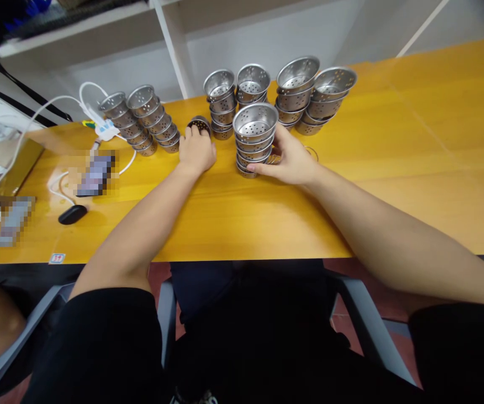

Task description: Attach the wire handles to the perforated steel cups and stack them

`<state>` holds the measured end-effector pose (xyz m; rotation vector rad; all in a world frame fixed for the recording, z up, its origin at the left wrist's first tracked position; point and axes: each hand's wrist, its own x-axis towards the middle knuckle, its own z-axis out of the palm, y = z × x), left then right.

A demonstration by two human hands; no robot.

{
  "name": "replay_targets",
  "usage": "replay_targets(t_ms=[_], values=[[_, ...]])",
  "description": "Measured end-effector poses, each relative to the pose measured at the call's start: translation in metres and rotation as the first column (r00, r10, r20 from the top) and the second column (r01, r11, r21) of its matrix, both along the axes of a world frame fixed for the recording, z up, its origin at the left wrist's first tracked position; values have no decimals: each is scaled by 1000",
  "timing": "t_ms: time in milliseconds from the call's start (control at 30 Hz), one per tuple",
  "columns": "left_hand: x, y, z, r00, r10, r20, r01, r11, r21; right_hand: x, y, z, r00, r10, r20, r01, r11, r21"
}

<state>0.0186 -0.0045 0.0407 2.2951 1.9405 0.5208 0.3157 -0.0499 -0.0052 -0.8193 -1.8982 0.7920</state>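
My right hand (290, 157) is wrapped round the side of a stack of perforated metal cups (255, 132), thumb low at the front. This stack stands upright, nearest to me in its group. My left hand (197, 150) reaches over a single small perforated metal cup (199, 122), its fingers curled on the near rim; the fingertips are partly hidden. Right behind the held stack stand more cup stacks, among them one at the left (220, 92), a middle stack (253, 81) and a tall stack (298, 84).
Two leaning cup stacks (128, 126) stand left of my left hand. Farther left on the yellow table (393, 185) are a phone (96, 174), a white power strip (106, 130) with cables, and a black mouse-like object (72, 214). A shelf wall (242, 39) borders the back.
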Motion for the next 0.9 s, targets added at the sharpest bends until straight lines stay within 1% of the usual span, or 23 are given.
replay_targets(t_ms=[100, 200, 300, 400, 467, 533, 600, 667, 700, 767, 833, 900], values=[[0, -33, 7, 995, -7, -102, 4, 1000, -25, 0, 0, 0, 1000, -7, 0, 7, 1000, -5], [1, -68, 15, 973, -63, -220, 56, 998, -41, 0, 3, -1, 1000, -19, 9, 19, 1000, -5], [6, -97, 20, 950, -159, -267, 148, 987, -62, 1, 8, 1, 998, -62, -14, 62, 997, 40], [19, -112, 19, 910, -306, -278, 299, 952, -71, 6, 12, 8, 985, -152, -83, 161, 980, 116], [29, -115, 18, 867, -418, -270, 410, 908, -89, 12, 11, 15, 967, -229, -113, 245, 957, 153], [38, -115, 16, 817, -518, -253, 510, 854, -101, 19, 7, 24, 948, -300, -108, 314, 936, 160], [44, -114, 14, 781, -586, -216, 584, 808, -81, 23, 0, 33, 935, -346, -81, 355, 924, 142], [45, -113, 13, 767, -622, -158, 627, 779, -20, 24, -6, 40, 934, -354, -48, 358, 927, 110], [43, -112, 13, 766, -631, -122, 638, 770, 19, 24, -8, 42, 940, -341, -29, 342, 935, 96], [36, -108, 13, 772, -634, -42, 635, 766, 100, 21, -10, 43, 961, -275, 25, 272, 959, 79], [27, -100, 11, 786, -617, 40, 602, 779, 178, 18, -9, 41, 977, -203, 71, 198, 977, 76], [18, -88, 6, 797, -590, 130, 550, 797, 250, 15, -5, 35, 982, -177, 67, 172, 982, 75]])
